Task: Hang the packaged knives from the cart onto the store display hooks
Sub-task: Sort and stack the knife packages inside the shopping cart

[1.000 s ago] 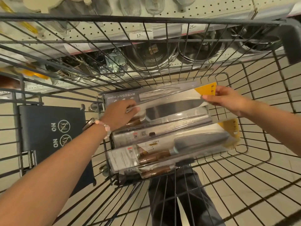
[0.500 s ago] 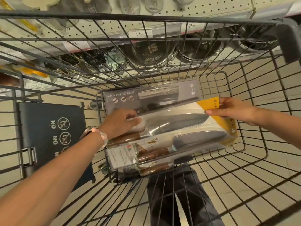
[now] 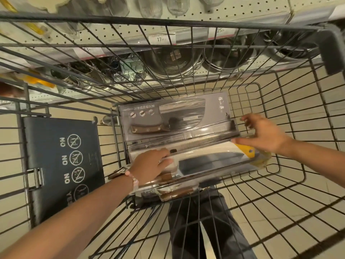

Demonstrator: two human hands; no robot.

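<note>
Wire cart holds stacked packaged knives. My left hand presses flat on the top pack; my right hand, fingers spread, touches its far end.

Both forearms are bare, with no sleeves in view. The left hand has a wristwatch with a metal case and dark strap at the wrist, beside a bracelet of pale pink and white beads. The right hand wears nothing. Dark grey trousers cover the legs.
</note>
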